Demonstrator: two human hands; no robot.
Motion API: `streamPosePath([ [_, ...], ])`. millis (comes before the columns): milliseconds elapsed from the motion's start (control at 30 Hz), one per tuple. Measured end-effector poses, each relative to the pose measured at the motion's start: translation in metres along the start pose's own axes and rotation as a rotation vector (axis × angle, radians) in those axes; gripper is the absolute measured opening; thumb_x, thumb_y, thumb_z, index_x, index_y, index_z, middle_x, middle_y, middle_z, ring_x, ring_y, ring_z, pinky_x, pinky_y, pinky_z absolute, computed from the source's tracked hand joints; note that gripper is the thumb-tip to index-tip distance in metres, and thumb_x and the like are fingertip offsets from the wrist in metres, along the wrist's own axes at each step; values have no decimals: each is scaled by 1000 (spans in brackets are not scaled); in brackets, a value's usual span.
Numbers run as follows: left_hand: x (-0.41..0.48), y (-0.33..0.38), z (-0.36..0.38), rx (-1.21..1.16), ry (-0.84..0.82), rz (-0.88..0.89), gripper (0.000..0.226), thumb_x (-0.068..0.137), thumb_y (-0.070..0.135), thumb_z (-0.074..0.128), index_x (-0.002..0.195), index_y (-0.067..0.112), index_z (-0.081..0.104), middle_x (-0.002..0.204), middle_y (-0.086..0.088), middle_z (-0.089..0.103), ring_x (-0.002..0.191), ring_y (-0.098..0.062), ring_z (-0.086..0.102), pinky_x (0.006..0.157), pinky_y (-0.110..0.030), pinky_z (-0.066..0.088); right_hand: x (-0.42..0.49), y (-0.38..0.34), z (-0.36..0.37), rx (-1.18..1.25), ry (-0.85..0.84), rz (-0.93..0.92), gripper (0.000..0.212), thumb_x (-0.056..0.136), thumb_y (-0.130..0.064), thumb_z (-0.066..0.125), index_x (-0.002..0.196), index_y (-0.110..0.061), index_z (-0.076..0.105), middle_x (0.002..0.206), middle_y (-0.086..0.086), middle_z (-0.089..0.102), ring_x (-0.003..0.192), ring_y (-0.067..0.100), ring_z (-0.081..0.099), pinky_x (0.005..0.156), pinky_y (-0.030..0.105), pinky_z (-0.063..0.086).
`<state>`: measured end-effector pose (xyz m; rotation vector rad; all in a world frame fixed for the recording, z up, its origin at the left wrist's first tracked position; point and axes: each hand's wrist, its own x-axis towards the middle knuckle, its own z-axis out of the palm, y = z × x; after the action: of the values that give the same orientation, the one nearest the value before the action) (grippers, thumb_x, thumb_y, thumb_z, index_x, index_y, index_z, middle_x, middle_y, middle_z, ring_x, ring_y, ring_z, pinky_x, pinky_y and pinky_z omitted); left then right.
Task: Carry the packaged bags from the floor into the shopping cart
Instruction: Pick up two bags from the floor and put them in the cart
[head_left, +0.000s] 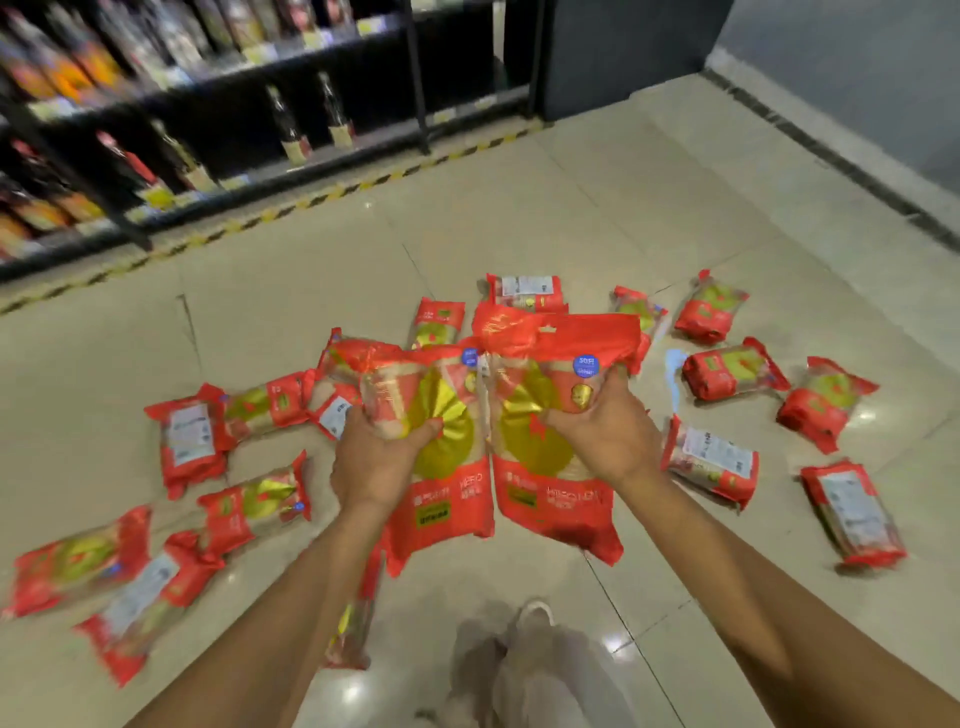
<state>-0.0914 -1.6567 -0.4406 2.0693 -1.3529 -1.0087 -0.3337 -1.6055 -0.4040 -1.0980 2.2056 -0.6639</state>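
Note:
I hold two red packaged bags with gold fan prints side by side above the floor. My left hand (376, 457) grips the left bag (441, 467) by its upper part. My right hand (608, 426) grips the right bag (550, 483) the same way. Several more red bags lie scattered on the tiled floor, such as one at the left (189, 439), one at the far right (852, 514) and one beside my right wrist (711, 460). No shopping cart is in view.
A dark shelf unit (218, 135) with bottles runs along the back left, edged by yellow-black floor tape (332, 195). A grey wall (857, 78) closes the right rear. My legs and a shoe (535, 613) show below. Beige floor tiles (597, 218) lie between bags and shelf.

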Motion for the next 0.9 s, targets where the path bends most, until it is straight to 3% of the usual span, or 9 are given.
streamPosePath([
  [100, -43, 67, -105, -74, 112, 38, 78, 63, 65, 86, 117, 20, 52, 111, -1, 70, 102, -31, 68, 83, -41, 51, -60, -99, -62, -16, 42, -63, 68, 73, -56, 80, 113, -23, 37, 101, -2, 64, 94, 30, 63, 76, 39, 44],
  [200, -79, 107, -204, -119, 204, 75, 81, 58, 72, 81, 113, 22, 49, 106, 0, 69, 96, -30, 68, 86, -47, 56, -118, -182, -103, 26, 78, -165, 72, 70, -62, 79, 116, -23, 39, 106, -1, 67, 100, 33, 65, 84, 44, 51],
  [333, -121, 125, -315, -115, 328, 110, 74, 69, 64, 84, 120, 21, 49, 107, 2, 66, 94, -25, 64, 80, -40, 51, -187, -272, -127, 9, 45, -316, 69, 71, -64, 78, 110, -25, 37, 97, -4, 58, 87, 27, 55, 76, 40, 45],
  [433, -148, 117, -384, -152, 446, 114, 70, 69, 63, 84, 114, 24, 47, 99, 5, 63, 91, -25, 63, 82, -42, 52, -228, -325, -122, 14, 10, -423, 70, 70, -67, 77, 108, -23, 38, 96, -1, 61, 89, 31, 59, 76, 42, 46],
  [533, -175, 92, -443, -186, 564, 89, 68, 70, 60, 85, 112, 23, 45, 91, 11, 57, 89, -24, 61, 77, -39, 49, -269, -370, -102, 9, -56, -553, 74, 69, -66, 78, 115, -23, 39, 105, 6, 67, 102, 37, 64, 83, 44, 49],
  [633, -206, 62, -494, -229, 706, 25, 75, 65, 61, 86, 117, 20, 49, 101, 4, 64, 97, -28, 64, 81, -42, 51, -309, -410, -77, 15, -142, -693, 79, 70, -63, 79, 125, -26, 37, 115, 7, 68, 111, 38, 63, 86, 44, 48],
  [733, -245, 34, -536, -264, 866, -44, 89, 50, 71, 80, 117, 22, 51, 111, -5, 69, 104, -31, 67, 90, -49, 53, -348, -440, -49, 23, -253, -812, 77, 70, -62, 79, 123, -26, 38, 116, 6, 68, 111, 37, 63, 85, 43, 47],
  [800, -274, 19, -557, -268, 970, -106, 84, 51, 66, 85, 116, 21, 52, 113, -5, 70, 106, -30, 66, 90, -46, 52, -374, -457, -32, 24, -338, -890, 74, 70, -62, 79, 119, -26, 38, 116, 7, 68, 112, 38, 63, 84, 43, 46],
  [900, -317, 4, -575, -233, 1114, -206, 83, 54, 65, 87, 116, 23, 52, 116, -7, 70, 108, -33, 65, 89, -47, 52, -406, -473, -15, 19, -453, -1001, 81, 71, -62, 79, 130, -26, 37, 122, 8, 68, 114, 38, 63, 87, 43, 47],
])
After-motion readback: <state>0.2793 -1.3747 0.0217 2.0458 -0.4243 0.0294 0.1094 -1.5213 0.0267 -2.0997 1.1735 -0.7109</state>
